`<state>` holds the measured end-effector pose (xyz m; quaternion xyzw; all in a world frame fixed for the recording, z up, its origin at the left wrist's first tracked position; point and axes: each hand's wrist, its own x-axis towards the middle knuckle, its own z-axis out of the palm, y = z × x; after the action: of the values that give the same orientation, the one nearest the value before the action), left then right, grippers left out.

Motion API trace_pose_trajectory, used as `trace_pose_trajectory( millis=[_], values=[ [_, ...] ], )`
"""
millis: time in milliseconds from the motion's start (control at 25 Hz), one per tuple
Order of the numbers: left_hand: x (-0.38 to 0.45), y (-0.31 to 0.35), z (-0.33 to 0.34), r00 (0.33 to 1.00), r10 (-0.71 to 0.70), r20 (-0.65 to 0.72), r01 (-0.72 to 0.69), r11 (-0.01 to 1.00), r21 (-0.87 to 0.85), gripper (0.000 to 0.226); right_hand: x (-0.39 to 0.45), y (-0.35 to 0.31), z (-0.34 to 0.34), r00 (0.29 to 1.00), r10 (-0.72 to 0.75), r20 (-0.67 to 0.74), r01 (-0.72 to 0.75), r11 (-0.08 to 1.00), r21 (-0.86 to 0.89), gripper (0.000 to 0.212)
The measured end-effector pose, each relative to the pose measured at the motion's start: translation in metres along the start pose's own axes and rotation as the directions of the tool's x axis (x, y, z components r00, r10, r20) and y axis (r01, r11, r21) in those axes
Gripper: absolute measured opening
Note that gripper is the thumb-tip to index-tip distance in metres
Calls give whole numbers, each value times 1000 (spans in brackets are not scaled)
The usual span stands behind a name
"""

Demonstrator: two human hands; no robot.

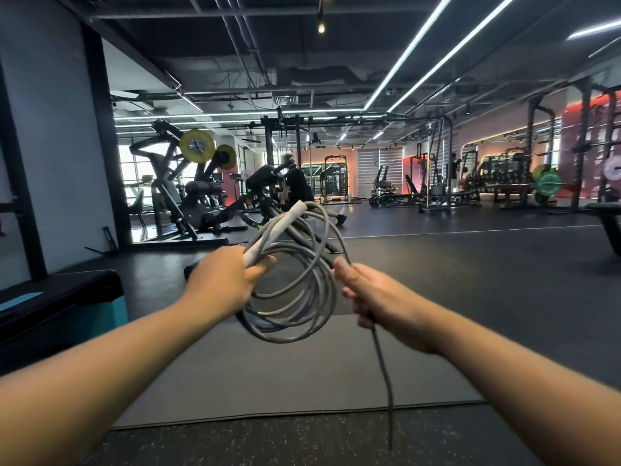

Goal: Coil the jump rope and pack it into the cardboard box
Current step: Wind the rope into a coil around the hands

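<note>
Here, from largest to smallest:

Floor (470, 280): dark rubber gym flooring runs from 6 o'clock out to the far machines.

Mat (268, 371): a grey mat lies flat on the floor under both forearms, its near edge crossing at about 6 o'clock.

Weight machine (188, 183): a black plate-loaded frame with yellow discs stands at 10 o'clock, well apart from the hands.

Box platform (67, 297): a black-topped block with teal sides sits at 9 o'clock, near the left forearm.

Other person (295, 186): a figure in dark clothes sits by a machine around 12 o'clock, far behind the rope.

Jump rope (295, 297): grey cord wound in several loose loops hangs in mid-air at frame centre, between the two hands; one free strand drops from the right hand toward 5 o'clock and ends above the floor.

Left hand (221, 280): at 9 o'clock of the coil, fingers curled round the gathered loops and the handle together.

Right hand (376, 297): at 3 o'clock of the coil, fingers closed round the single strand, thumb pointing up; the two hands are apart with the coil between them.

Handle (279, 230): a pale grip sticks up from the left hand toward 1 o'clock, tilted, touching the upper loops.
</note>
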<state>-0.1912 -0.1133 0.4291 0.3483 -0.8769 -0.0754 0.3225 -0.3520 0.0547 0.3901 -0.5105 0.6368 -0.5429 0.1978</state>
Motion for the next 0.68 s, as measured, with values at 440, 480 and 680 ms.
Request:
trace_pose_trajectory(
  millis=[440, 480, 680],
  values=[
    [-20, 54, 44, 867, -489, 92, 408, 593, -694, 37, 12, 12, 54, 893, 150, -425, 113, 838, 533, 23],
    [-22, 57, 43, 858, -504, 95, 415, 575, -705, 34, 11, 12, 57, 886, 167, -432, 123, 814, 567, 20],
    [-32, 55, 46, 848, -490, 204, 446, 450, -773, 17, 11, 5, 52, 882, 49, -468, 182, 883, 433, 8]
  ],
)
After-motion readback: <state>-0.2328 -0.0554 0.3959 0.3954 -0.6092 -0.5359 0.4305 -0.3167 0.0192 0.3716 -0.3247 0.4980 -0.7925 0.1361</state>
